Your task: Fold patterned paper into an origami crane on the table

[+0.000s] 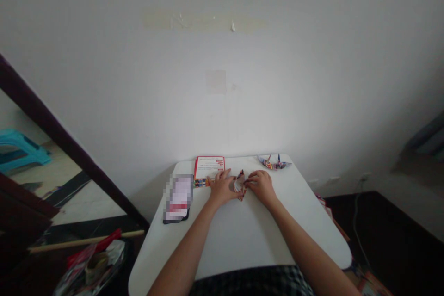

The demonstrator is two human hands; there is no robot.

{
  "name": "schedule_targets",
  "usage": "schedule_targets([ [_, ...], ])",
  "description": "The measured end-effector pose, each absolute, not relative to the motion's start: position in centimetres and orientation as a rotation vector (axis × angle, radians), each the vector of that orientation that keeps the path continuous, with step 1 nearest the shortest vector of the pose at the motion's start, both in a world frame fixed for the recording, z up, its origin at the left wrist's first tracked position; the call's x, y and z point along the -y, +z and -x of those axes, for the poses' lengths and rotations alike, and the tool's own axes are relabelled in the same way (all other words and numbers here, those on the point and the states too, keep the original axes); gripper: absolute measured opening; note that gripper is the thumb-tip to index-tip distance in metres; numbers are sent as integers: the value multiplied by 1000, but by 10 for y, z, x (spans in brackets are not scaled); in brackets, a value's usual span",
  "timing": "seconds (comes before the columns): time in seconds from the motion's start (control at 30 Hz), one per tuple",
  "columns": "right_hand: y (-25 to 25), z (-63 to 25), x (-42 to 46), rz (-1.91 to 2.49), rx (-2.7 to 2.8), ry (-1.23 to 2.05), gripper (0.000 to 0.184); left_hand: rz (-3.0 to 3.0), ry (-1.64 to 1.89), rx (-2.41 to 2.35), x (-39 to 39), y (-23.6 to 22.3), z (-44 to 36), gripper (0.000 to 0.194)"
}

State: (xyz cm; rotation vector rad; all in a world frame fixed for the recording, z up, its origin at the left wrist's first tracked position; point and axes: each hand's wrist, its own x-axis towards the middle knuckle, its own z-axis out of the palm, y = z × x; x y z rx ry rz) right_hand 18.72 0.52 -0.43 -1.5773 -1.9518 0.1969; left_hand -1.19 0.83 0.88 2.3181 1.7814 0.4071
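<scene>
Both my hands meet at the far middle of a white table [243, 236]. Between them is a small folded piece of patterned paper [239, 182], partly standing up. My left hand [222, 187] lies with fingers spread flat on the table, its thumb side against the paper. My right hand [261, 184] has its fingers curled and pinches the paper's right edge. A finished folded paper crane [274, 163] lies near the table's far right corner, apart from my hands.
A red-and-white printed card [209, 167] lies at the far edge, left of my hands. A dark phone [179, 198] rests at the table's left side. A white wall stands right behind the table. Bags and clutter [92, 263] sit on the floor at left.
</scene>
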Motion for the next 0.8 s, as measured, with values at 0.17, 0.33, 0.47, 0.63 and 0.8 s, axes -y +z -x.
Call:
schedule_targets([
  [0.17,-4,-183,-5,1590,1883,208,11,-2333,405,-1768,-7,11,12,69],
  [0.33,-5,-183,-6,1614,1833,224,11,-2327,417,-1763,-7,12,12,68],
  [0.47,-7,-187,-10,1605,1864,242,11,-2313,420,-1767,-6,13,12,68],
  [0.63,-11,-189,-13,1589,1883,249,11,-2293,401,-1783,-5,14,12,66],
  [0.8,-10,-187,-10,1588,1849,243,8,-2318,418,-1768,-5,14,12,65],
])
